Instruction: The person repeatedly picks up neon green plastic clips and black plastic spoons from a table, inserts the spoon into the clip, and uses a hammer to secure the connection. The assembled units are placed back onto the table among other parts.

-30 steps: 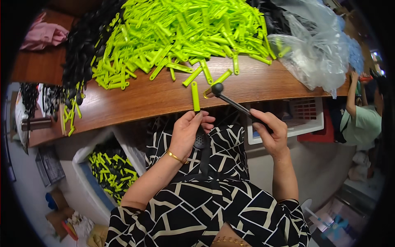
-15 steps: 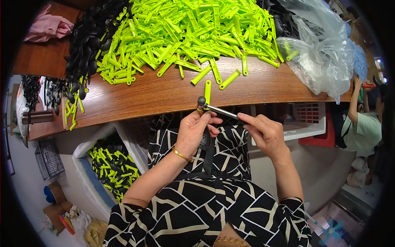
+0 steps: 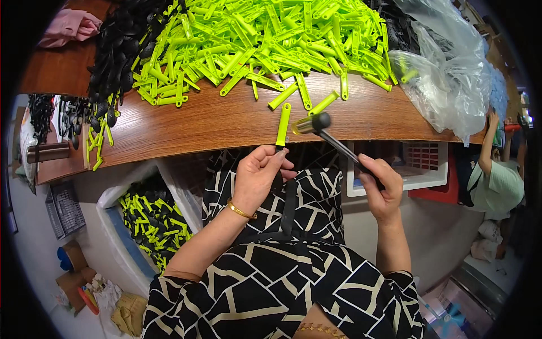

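My left hand [image 3: 257, 176] is closed around the dark shaft of a black slotted spoon. A lime-green handle [image 3: 283, 125] sits on the end of that shaft and points away from me over the table edge. The spoon's head is mostly hidden below the hand, against the patterned clothing. My right hand [image 3: 384, 189] grips the black handle of a small mallet [image 3: 339, 146] with a metal shaft. Its head, black at one end and translucent yellow at the other, hangs just right of the green handle, apart from it.
A large pile of lime-green handles [image 3: 265, 42] covers the wooden table [image 3: 209, 124], beside black utensil parts [image 3: 113, 62]. Clear plastic bags [image 3: 446, 85] lie at the right. A lined bin [image 3: 107, 198] below left holds black-and-green utensils. A white crate [image 3: 389, 183] stands under the table; a co-worker [image 3: 497, 181] is far right.
The mallet has lifted off the handle's end and swung right and up, its head turning. My right hand has moved slightly right and down. The green handle tilts slightly more.
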Tool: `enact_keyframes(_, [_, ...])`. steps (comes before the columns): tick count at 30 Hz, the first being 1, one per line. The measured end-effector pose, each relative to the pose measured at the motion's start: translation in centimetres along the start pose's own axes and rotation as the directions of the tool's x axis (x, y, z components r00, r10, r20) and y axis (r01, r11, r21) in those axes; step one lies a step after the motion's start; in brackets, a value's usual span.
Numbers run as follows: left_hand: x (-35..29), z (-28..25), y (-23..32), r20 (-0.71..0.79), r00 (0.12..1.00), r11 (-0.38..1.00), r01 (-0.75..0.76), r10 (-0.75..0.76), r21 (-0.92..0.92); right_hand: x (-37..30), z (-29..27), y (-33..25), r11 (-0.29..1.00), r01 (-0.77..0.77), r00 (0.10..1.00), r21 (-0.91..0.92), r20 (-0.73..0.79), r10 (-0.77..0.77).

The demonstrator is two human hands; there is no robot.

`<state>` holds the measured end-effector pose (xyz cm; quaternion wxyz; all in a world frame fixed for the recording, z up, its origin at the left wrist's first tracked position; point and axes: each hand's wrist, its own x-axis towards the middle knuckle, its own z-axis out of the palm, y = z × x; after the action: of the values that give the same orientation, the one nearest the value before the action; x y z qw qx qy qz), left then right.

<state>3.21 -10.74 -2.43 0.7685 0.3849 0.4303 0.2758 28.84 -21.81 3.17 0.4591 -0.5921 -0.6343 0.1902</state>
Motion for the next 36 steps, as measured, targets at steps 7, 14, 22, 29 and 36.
enact_keyframes(7, [-0.2,0.3,0.9,-0.026,1.0,1.0,0.014,-0.013,0.025,1.8,0.4,-0.9,0.977,-0.029,0.992,-0.21,0.112,0.053])
enact_keyframes(14, [0.2,0.3,0.5,-0.015,1.0,1.0,-0.018,0.019,0.023,1.5,0.9,-0.2,0.964,-0.039,0.98,-0.264,0.176,0.088])
enact_keyframes(22, [-1.4,-1.5,1.8,-0.051,0.998,0.995,0.05,-0.046,0.082,1.0,-0.9,4.1,0.765,-0.41,0.814,0.497,-0.178,0.552])
enact_keyframes(29, [-9.4,-18.7,-2.9,-0.357,0.821,0.679,-0.05,0.445,0.733,7.9,-6.2,9.7,0.74,-0.247,0.626,0.625,-0.48,0.614])
enact_keyframes(36, [-21.5,-44.2,-10.8,-0.975,0.169,0.388,0.897,0.145,0.213,13.1,-9.4,11.3,0.868,-0.454,0.864,-0.201,-0.337,0.374])
